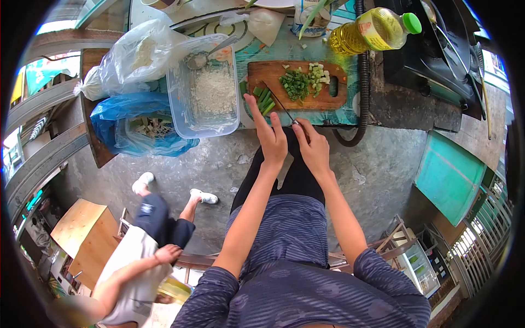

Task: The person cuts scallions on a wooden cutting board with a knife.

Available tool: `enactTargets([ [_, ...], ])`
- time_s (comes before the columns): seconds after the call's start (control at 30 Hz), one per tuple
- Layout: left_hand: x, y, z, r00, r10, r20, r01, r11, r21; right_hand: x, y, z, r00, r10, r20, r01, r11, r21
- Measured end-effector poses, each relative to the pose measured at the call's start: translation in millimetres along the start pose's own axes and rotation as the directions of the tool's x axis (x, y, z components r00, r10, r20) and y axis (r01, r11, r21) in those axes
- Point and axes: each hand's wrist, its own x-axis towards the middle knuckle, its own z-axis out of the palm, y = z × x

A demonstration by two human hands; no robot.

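Outdoor work spot, grey concrete floor below; low surface with a patterned cover at 12 o'clock, wooden cutting board (331, 98) lying on it.

- Left hand (271, 138): fingers stretched forward, not curled, tips pressing down on the green onion stalks (264, 101) at the board's near left corner.
- Right hand (313, 146): clenched around the handle of the knife (280, 104); the blade runs toward 11 o'clock across the stalks, just beside the left fingertips.
- Chopped onion pile (299, 82) sits mid-board, at 1 o'clock from the hands.
- At 10 o'clock: clear plastic tub (180, 117) of white grains with a spoon (206, 56) in it, touching the board's left end.
- At 1 o'clock, further out: oil bottle (372, 30) lying on its side; black hose (361, 76) runs along the board's right end.
- At 7 o'clock, well apart: another person (147, 235), seated.

Risks, as judged:
- Straight fingers so close to the edge — a slipped or rushed stroke could nick a tip.
- The stalks overhang the board's corner; they may roll, or cut pieces may drop off the edge.
- A wide elbow swing could knock the tub.
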Motion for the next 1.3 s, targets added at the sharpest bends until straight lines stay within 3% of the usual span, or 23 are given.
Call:
enactTargets([
  [0.47, -12, 0, -4, 0.992, 0.086, -0.092, -0.083, 0.996, 0.033, 3, 4, -1, 0.999, 0.041, 0.0, -0.041, 0.997, 0.063],
  [0.57, -30, -13, -16, 0.971, 0.224, -0.081, -0.204, 0.958, 0.201, 4, 6, -1, 0.998, 0.067, 0.022, -0.068, 0.994, 0.089],
  [0.67, -37, -5, -25, 0.975, 0.222, 0.005, -0.187, 0.81, 0.556, 4, 8, -1, 0.997, 0.071, 0.017, -0.072, 0.992, 0.104],
  [0.77, -31, -2, -24, 0.98, 0.182, 0.078, -0.188, 0.738, 0.648, 3, 11, -2, 0.998, 0.063, -0.001, -0.062, 0.989, 0.133],
  [0.97, -24, -10, -25, 0.973, 0.216, 0.082, -0.217, 0.733, 0.645, 1, 6, -7, 0.998, 0.067, 0.007, -0.067, 0.983, 0.171],
  [1.3, 15, 12, -13, 0.983, 0.178, -0.041, -0.124, 0.817, 0.563, -1, 4, -10, 0.997, 0.079, -0.001, -0.078, 0.987, 0.139],
])
